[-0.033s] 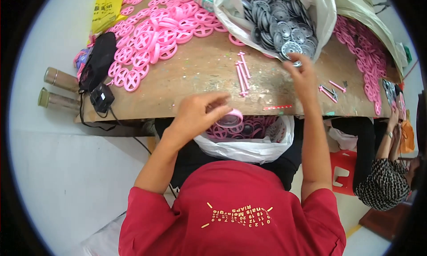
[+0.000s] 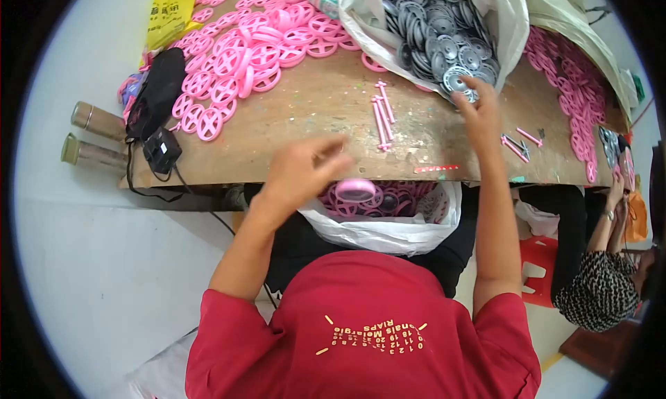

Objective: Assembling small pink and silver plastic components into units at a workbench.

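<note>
My left hand (image 2: 305, 169) is over the table's front edge, its blurred fingers spread and holding nothing. Just below it, a pink-rimmed wheel (image 2: 355, 190) with a grey face hangs in the air above a white bag (image 2: 406, 237) on my lap. More pink and grey wheels lie inside that bag. At the mouth of a large white bag (image 2: 368, 33) on the table, my right hand (image 2: 480, 111) pinches the edge of a grey wheel disc (image 2: 457, 80). Behind its fingertips lie many more grey discs (image 2: 444, 28).
Loose pink spoked wheels (image 2: 243, 59) cover the table's far left, and a pile of pink parts (image 2: 579, 108) lies at far right. Pink rods (image 2: 383, 118) lie in the middle. Two bottles (image 2: 97, 153) stand left. A co-worker (image 2: 600, 288) sits at right.
The pink-rimmed wheel has come away from my left hand and is now apart from it, over the lap bag. My right hand stays at the grey discs. The view has shifted slightly.
</note>
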The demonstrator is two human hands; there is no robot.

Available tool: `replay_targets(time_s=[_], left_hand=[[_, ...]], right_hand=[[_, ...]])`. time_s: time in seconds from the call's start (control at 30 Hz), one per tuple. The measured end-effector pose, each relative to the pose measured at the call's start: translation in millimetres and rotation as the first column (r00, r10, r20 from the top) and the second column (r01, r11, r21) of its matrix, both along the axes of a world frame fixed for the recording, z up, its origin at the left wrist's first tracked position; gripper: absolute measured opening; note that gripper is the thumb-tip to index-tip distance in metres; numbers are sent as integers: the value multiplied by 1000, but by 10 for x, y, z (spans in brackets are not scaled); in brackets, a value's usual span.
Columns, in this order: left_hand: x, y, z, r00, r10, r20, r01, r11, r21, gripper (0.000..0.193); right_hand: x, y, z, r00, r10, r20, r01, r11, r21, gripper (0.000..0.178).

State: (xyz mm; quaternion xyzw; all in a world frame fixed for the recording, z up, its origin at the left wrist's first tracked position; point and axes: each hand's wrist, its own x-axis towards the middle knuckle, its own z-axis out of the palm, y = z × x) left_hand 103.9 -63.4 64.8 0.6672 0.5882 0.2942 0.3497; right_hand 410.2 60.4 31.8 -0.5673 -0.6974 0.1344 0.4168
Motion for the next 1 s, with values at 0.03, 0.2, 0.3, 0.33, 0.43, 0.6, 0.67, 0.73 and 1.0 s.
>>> replay_targets(time_s=[0.03, 0.2, 0.3, 0.33, 0.43, 0.6, 0.67, 0.73, 1.0], left_hand=[[-123, 71, -16, 978, 157, -140, -130, 974, 188, 38], [-1315, 812, -253, 604, 758, -246, -299, 502, 812, 50], [-1789, 1194, -565, 474, 782, -405, -475, 614, 630, 58], [-1785, 1275, -510, 678, 655, -334, -554, 753, 355, 63], [-1460, 1430, -579, 795, 582, -173, -475, 773, 420, 61], [-380, 1468, -543, 871, 430, -238, -314, 859, 404, 57], [-62, 1452, -654, 874, 430, -227, -186, 728, 660, 53], [-22, 1409, -653, 904, 395, -161, -194, 717, 669, 50], [-21, 641, -365, 964, 72, -255, 107, 775, 623, 31]], right_hand=[[83, 132, -48, 996, -35, 78, 25, 992, 125, 44], [26, 351, -216, 980, -46, 195, 21, 992, 126, 48], [-91, 273, -231, 984, -48, 173, 28, 992, 120, 49], [-85, 235, -252, 985, -76, 156, 57, 991, 121, 48], [-63, 254, -308, 987, -94, 127, 76, 987, 141, 46], [-75, 229, -281, 990, -80, 116, 55, 976, 210, 44], [-64, 217, -300, 990, -84, 113, 54, 969, 241, 44], [-36, 206, -349, 989, -98, 113, 69, 968, 240, 43], [-44, -36, -252, 987, -95, -132, 115, 982, 148, 34]])
